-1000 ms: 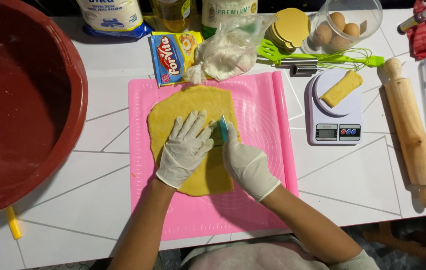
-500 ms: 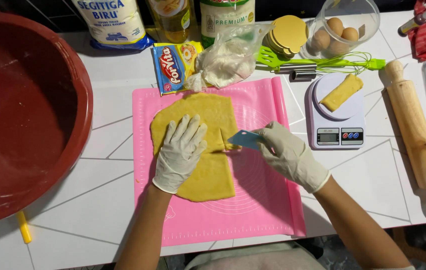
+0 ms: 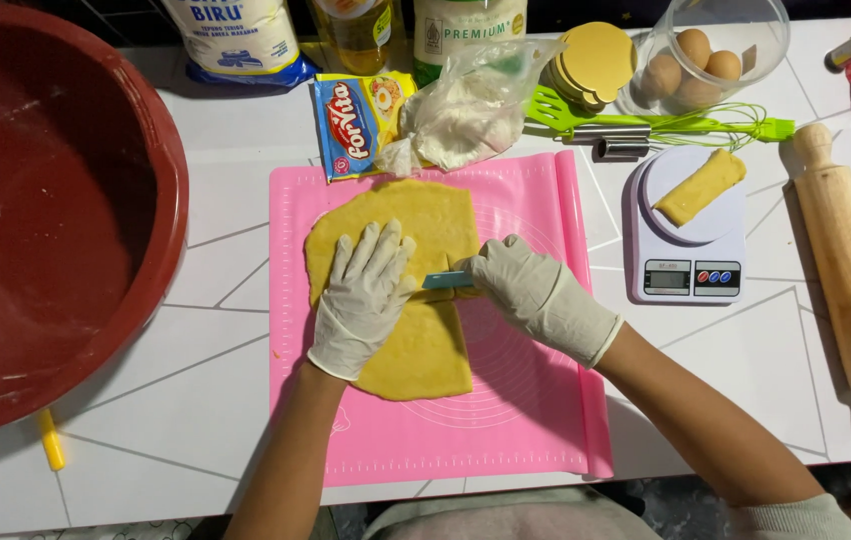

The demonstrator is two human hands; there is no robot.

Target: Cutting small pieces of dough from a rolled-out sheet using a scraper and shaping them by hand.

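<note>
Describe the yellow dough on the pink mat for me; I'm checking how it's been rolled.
The dough is a flat, smooth yellow sheet lying on the pink mat, rounded at its upper left, with straight right and bottom edges. The gloved left hand presses flat on it; the gloved right hand holds a small blue scraper against its middle.

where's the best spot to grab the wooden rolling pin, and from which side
Probably the thick middle barrel of the rolling pin, from above. It lies flat on the white table, right of the scale, with open space beside it. The near handle sits at the table edge, so gripping there seems less steady.
</note>
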